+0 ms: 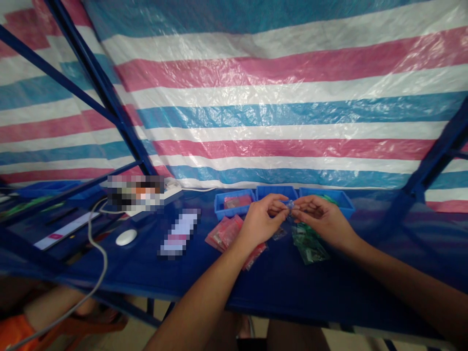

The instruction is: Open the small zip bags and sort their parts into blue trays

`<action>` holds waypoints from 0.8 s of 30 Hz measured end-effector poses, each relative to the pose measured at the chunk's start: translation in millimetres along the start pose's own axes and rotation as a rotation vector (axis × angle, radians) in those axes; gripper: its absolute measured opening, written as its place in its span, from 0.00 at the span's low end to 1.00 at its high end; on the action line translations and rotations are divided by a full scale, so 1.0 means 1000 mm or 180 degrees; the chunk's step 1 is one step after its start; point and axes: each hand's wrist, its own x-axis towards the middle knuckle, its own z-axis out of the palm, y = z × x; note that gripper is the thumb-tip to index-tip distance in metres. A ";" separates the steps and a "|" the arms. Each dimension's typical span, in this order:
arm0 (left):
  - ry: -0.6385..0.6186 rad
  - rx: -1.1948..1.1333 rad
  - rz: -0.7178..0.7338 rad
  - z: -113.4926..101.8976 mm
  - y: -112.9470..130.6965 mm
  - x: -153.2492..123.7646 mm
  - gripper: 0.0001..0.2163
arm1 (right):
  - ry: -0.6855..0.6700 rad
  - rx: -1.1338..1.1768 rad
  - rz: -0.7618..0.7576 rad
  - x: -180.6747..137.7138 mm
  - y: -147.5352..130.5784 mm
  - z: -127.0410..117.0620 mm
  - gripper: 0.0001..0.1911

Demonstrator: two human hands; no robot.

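My left hand (263, 219) and my right hand (325, 218) meet above the blue table, thumbs and fingers pinched on a small clear plastic bag (290, 204) between them. What the bag contains is too small to make out. Beneath my left forearm lie several red plastic packets (228, 233), partly covered by the arm. Under my right hand is a heap of green plastic packets (310, 248) with small dark contents. Another small clear bag (280, 234) rests on the table between the two heaps.
Behind my hands stand blue bins: a left bin (219, 212) with red packets, a middle bin (277, 191) and a right bin (345, 202) with green ones. Leftward are a pixelated phone-like slab (180, 233), a white oval object (126, 237) and a cable (103, 258). Someone's arm (54, 307) shows lower left.
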 end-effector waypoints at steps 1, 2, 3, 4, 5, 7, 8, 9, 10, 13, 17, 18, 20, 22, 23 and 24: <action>0.0021 -0.0002 0.0019 0.000 0.000 0.000 0.14 | -0.0046 0.0055 0.0025 0.000 0.001 0.000 0.23; 0.0028 0.0003 0.0041 0.000 0.000 0.000 0.14 | -0.0090 0.0112 0.0057 0.000 0.003 0.000 0.23; 0.0025 0.0014 0.0063 0.000 0.000 -0.001 0.14 | -0.0144 0.0161 0.0093 0.000 0.004 0.000 0.23; 0.0024 0.0022 0.0081 0.000 0.000 -0.001 0.15 | -0.0182 0.0193 0.0116 0.001 0.005 0.000 0.23; 0.0019 0.0021 0.0092 0.000 0.000 -0.001 0.15 | -0.0188 0.0201 0.0119 0.001 0.005 0.000 0.23; 0.0008 -0.0005 0.0091 0.001 -0.001 -0.001 0.17 | -0.0096 0.0135 0.0058 0.001 0.003 0.000 0.22; -0.0013 -0.0004 0.0076 0.001 -0.001 -0.001 0.18 | -0.0014 0.0072 0.0010 0.001 0.001 0.000 0.21; -0.0044 0.0015 0.0054 0.001 -0.002 -0.001 0.19 | 0.0067 0.0002 -0.0034 0.001 -0.001 0.000 0.21; -0.0081 0.0048 0.0028 0.001 -0.002 -0.001 0.18 | 0.0131 -0.0061 -0.0064 0.000 -0.003 0.000 0.21; -0.0151 0.0145 -0.0005 0.001 -0.002 0.000 0.15 | 0.0176 -0.0153 -0.0074 0.000 -0.006 0.000 0.21; -0.0064 0.0127 0.0119 0.000 0.001 0.000 0.15 | 0.0151 -0.0131 -0.0104 0.001 0.003 -0.002 0.21; -0.0040 0.0132 0.0157 0.000 0.002 0.000 0.15 | 0.0136 -0.0117 -0.0106 0.001 0.006 -0.003 0.21; -0.0014 0.0168 0.0219 0.000 0.005 0.000 0.14 | 0.0079 -0.0108 -0.0109 0.002 0.012 -0.004 0.21; -0.0019 0.0230 0.0270 0.000 0.007 -0.001 0.14 | -0.0011 -0.0167 -0.0121 0.002 0.015 -0.004 0.20; -0.0030 0.0261 0.0291 0.001 0.008 -0.002 0.14 | -0.0044 -0.0211 -0.0141 0.001 0.015 -0.004 0.19; -0.0043 0.0293 0.0311 0.001 0.009 -0.002 0.14 | -0.0067 -0.0254 -0.0167 0.001 0.015 -0.003 0.18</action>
